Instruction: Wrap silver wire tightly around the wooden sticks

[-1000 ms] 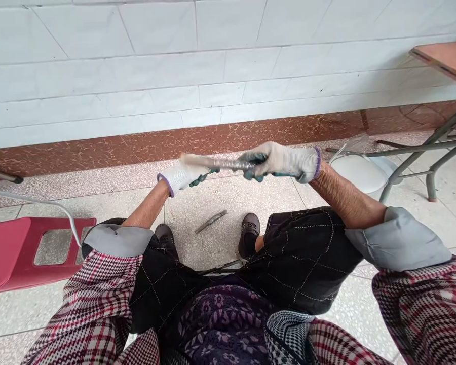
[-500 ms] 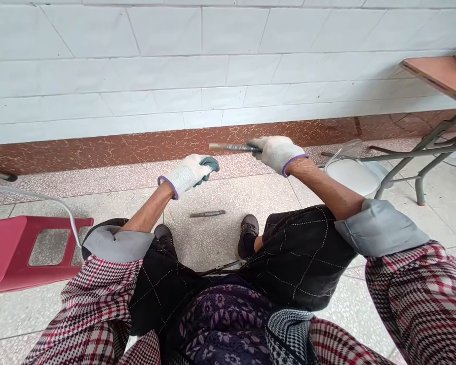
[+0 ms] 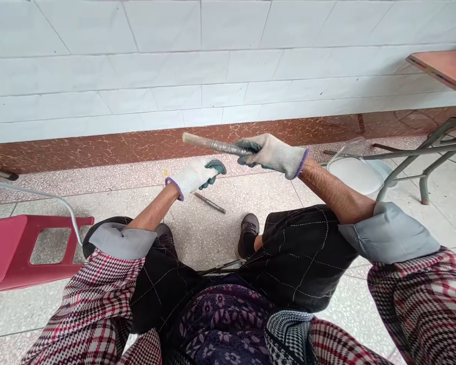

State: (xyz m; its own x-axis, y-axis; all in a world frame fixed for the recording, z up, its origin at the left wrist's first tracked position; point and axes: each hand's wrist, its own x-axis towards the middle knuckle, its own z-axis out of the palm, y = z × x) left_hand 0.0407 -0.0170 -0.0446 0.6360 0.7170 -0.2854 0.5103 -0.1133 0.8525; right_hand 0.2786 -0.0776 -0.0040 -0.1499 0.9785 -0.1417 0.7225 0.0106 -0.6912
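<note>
The fingers of your right hand [image 3: 271, 154], in a whitish knit glove with dark green coating, grasp one end of a slender, silvery-grey rod with a pale tip [image 3: 222, 146]. This end grip leaves most of the rod projecting to your left, with the tip slightly raised; it probably favours control from the wrist. The fingers of your left hand [image 3: 199, 174], gloved alike, curl inward, apart from the rod and on the near side of it. No object shows in them; whether they enclose anything cannot be told.

A thin, dark grey second rod [image 3: 213, 204] appears just below the left hand, slanting against the pale speckled floor [image 3: 197, 243]; whether it rests there cannot be confirmed.

Ahead, the white tiled wall [image 3: 167, 76] and its red-brown skirting [image 3: 61, 159] limit forward reach. On your left, note the red plastic stool [image 3: 7, 243] and the curved pale tube [image 3: 63, 204] beside it. On your right, the round white bucket [image 3: 359, 175] and the grey-legged, brown-topped table [image 3: 443, 66] restrict outward movement of the forearm.
</note>
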